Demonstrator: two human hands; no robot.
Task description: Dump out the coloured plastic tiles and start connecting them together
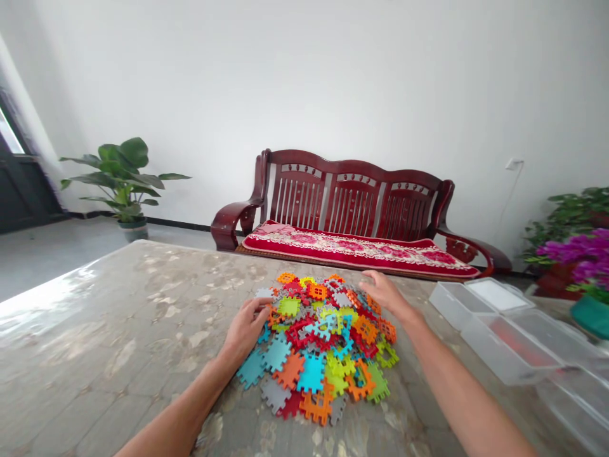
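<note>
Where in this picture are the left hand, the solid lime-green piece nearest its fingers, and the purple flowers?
Left hand (pixel 246 325): head view, on the back of the hand.
Lime-green piece (pixel 288 307): head view, on its flat face.
Purple flowers (pixel 584 257): head view, among the blossoms.

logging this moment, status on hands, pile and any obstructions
Left hand, right hand flanking heaped multicoloured notched plastic tiles. Translucent plastic boxes further right, not in the way.

No text or numbers legible here
</note>
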